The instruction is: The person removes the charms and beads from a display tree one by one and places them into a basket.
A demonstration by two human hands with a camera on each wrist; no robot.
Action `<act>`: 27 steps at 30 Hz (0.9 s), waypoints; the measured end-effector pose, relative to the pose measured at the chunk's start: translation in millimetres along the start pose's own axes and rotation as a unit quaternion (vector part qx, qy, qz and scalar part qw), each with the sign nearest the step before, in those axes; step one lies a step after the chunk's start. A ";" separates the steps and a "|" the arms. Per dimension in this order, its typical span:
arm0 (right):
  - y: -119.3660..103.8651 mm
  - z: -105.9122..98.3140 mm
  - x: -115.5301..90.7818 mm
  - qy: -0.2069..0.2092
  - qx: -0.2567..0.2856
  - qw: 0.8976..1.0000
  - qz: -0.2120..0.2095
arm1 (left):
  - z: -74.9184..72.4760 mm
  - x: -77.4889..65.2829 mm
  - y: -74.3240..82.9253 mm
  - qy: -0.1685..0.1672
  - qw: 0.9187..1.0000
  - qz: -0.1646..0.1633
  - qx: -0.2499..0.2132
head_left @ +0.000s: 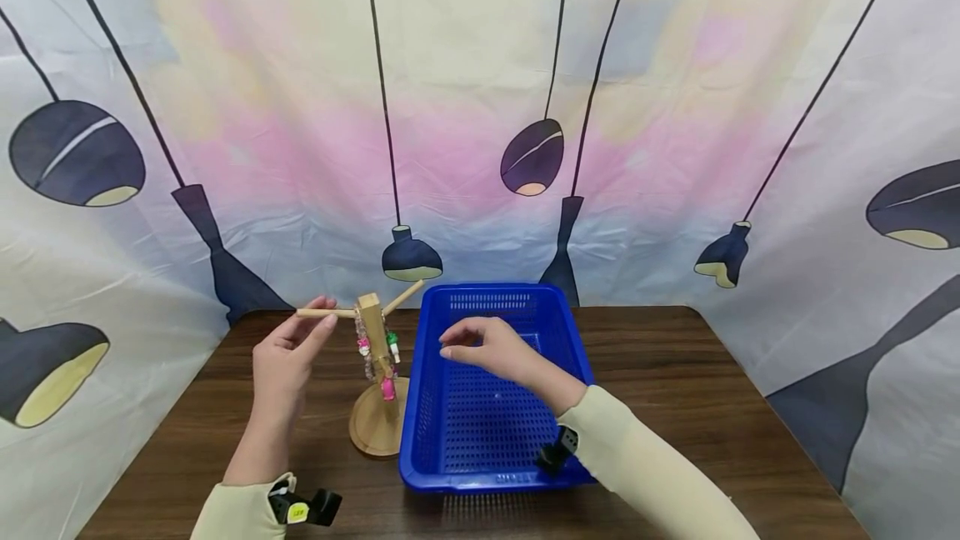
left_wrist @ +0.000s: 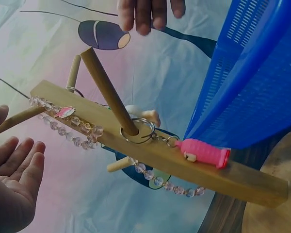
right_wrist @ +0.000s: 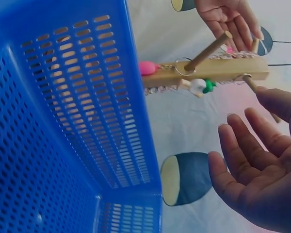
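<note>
1. Landmark: blue basket (head_left: 480, 485). Wooden stand (head_left: 372, 319) is immediately left of it, between the two hands; round base (head_left: 366, 430) is right up against the basket's left wall in view.
2. Stand's long axis is vertical, post upright, pegs branching outward. Left peg (head_left: 345, 313) points away from the basket; right peg (head_left: 405, 296) angles back and toward it.
3. Left hand (head_left: 281, 361) is nearer: left of the basket, beyond the stand, thumb and fingers either side of the left peg's end. Fingers relaxed, no firm grip visible; can't tell if skin touches the wood.
4. Right hand (head_left: 491, 348) is above the basket, toward its left side. Fingers loosely bent, thumb apart, holding nothing. Head view shows it clear of the right peg.
5. Hung on the stand, left of the basket: clear pinkish bead strand (left_wrist: 77, 141), faceted, shiny; pink charm (left_wrist: 203, 153), ridged, rounded, smooth-looking, its metal ring (left_wrist: 137, 142) around the front peg (left_wrist: 106, 90); green-and-white charm (right_wrist: 199, 86), chunky, on the basket-facing side.
6. Stand: pale wood, square post, round dowel pegs, disc base. Basket: plastic, slotted walls, perforated floor, rolled rim. Table (head_left: 660, 407) under the basket: dark wood grain.
</note>
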State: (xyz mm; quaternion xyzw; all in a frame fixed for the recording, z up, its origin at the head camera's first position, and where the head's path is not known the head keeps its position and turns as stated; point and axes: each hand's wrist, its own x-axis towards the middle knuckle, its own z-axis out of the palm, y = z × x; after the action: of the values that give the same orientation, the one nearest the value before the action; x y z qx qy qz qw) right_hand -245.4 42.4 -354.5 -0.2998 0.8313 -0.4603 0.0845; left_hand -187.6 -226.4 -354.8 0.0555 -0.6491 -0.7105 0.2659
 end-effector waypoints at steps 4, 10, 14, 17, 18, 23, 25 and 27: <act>1.2 10.0 6.5 -0.006 0.009 1.000 0.009 | 2.3 0.2 -1.5 0.008 0.999 0.002 -0.039; 1.6 24.0 17.6 -0.012 0.022 1.000 0.017 | 5.3 0.6 -3.1 0.021 0.994 0.010 -0.109; 2.1 33.9 24.5 -0.013 0.028 0.999 0.023 | 8.9 0.6 -4.5 0.027 0.990 0.023 -0.137; 1.9 40.6 28.2 -0.016 0.029 0.999 0.023 | 11.3 0.2 -6.2 0.030 0.986 0.037 -0.158; 1.7 42.5 29.3 -0.018 0.029 0.999 0.023 | 11.8 0.1 -6.7 0.030 0.985 0.043 -0.163; 0.9 50.2 35.3 -0.017 0.029 0.999 0.021 | 12.9 0.0 -8.2 0.025 0.980 0.059 -0.189; 0.7 52.7 37.7 -0.013 0.028 0.999 0.022 | 13.5 0.1 -8.1 0.024 0.979 0.059 -0.194; 1.1 55.2 40.0 -0.010 0.028 0.999 0.023 | 14.5 0.0 -8.1 0.022 0.979 0.058 -0.196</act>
State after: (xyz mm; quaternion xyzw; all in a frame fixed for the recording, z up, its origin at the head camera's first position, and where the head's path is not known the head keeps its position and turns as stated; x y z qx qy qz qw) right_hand -255.0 -19.7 -381.0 -0.2828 0.8240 -0.4780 0.1116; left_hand -196.3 -213.3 -360.4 -0.0194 -0.4930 -0.8063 0.3264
